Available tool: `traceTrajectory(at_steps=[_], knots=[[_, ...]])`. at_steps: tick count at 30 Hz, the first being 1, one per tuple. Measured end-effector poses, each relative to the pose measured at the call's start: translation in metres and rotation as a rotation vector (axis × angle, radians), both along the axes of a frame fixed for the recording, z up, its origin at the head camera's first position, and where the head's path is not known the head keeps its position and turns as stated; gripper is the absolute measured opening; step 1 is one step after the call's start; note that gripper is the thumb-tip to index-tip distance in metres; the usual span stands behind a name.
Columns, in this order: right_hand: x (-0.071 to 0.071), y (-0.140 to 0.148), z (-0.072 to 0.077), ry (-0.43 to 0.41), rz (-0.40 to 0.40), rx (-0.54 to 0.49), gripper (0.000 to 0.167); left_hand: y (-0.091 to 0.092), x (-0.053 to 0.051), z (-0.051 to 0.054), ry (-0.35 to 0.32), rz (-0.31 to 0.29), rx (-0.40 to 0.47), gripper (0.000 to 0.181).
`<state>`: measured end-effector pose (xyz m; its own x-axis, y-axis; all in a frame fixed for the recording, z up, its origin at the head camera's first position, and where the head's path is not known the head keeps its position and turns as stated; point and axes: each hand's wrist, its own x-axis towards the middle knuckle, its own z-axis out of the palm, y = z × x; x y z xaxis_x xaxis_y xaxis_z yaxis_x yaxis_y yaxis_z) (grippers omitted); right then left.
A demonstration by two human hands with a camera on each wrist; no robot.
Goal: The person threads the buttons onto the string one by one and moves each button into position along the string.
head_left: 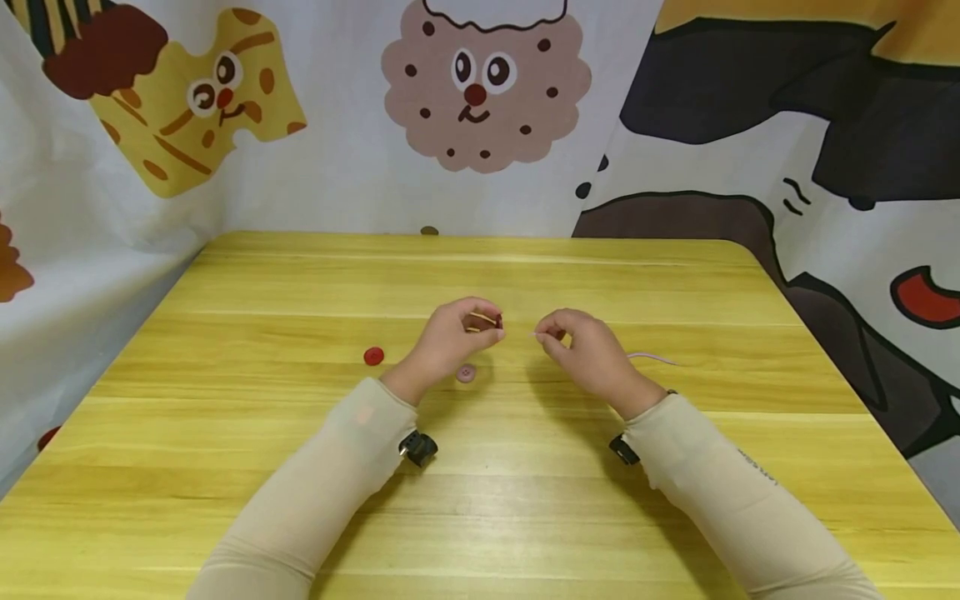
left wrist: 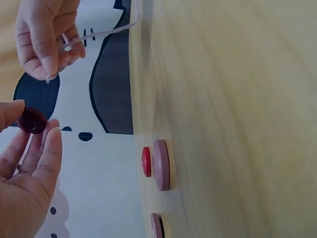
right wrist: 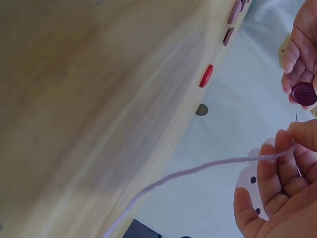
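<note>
Between thumb and fingertips, my left hand point(head_left: 450, 337) pinches a dark red button point(left wrist: 31, 120), held up above the table. To its right, my right hand point(head_left: 588, 354) pinches a lavender cord point(right wrist: 198, 167) close to its end. A short thin tip pokes out past those fingers and points toward the button, with a small gap between them. The cord's other part trails behind the right hand onto the table. A bright red button point(head_left: 373, 357) and a mauve button point(head_left: 466, 372) lie on the table near the left hand.
Another mauve button point(left wrist: 157, 226) lies on the table in the left wrist view; the left arm seems to hide it from the head view. The wooden table point(head_left: 480, 533) ends at a printed cloth backdrop point(head_left: 337, 183). Each wrist wears a small black device.
</note>
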<state>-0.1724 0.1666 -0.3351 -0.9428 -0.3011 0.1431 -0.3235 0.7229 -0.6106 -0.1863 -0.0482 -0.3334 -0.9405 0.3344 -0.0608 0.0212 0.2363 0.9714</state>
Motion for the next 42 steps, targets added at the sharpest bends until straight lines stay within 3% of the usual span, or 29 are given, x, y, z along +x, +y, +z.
traceTrajectory(at_steps=[3, 14, 23, 33, 42], knots=[[0.0, 0.0, 0.0, 0.002, -0.005, -0.006, 0.015, 0.003, 0.001, 0.0, -0.072, -0.024, 0.045, 0.022], [0.004, -0.003, 0.002, 0.027, -0.009, -0.038, 0.012, 0.011, 0.004, 0.001, -0.01, -0.041, -0.025, 0.026], [0.004, -0.002, 0.002, 0.025, 0.002, -0.056, 0.013, 0.015, 0.003, -0.002, 0.111, -0.041, -0.07, 0.028], [0.006, -0.005, 0.003, 0.036, 0.015, -0.066, 0.012, 0.015, 0.004, -0.002, 0.094, -0.053, -0.083, 0.027], [0.006, -0.006, 0.001, 0.034, 0.026, -0.07, 0.011, 0.016, 0.005, -0.003, 0.095, -0.05, -0.152, 0.028]])
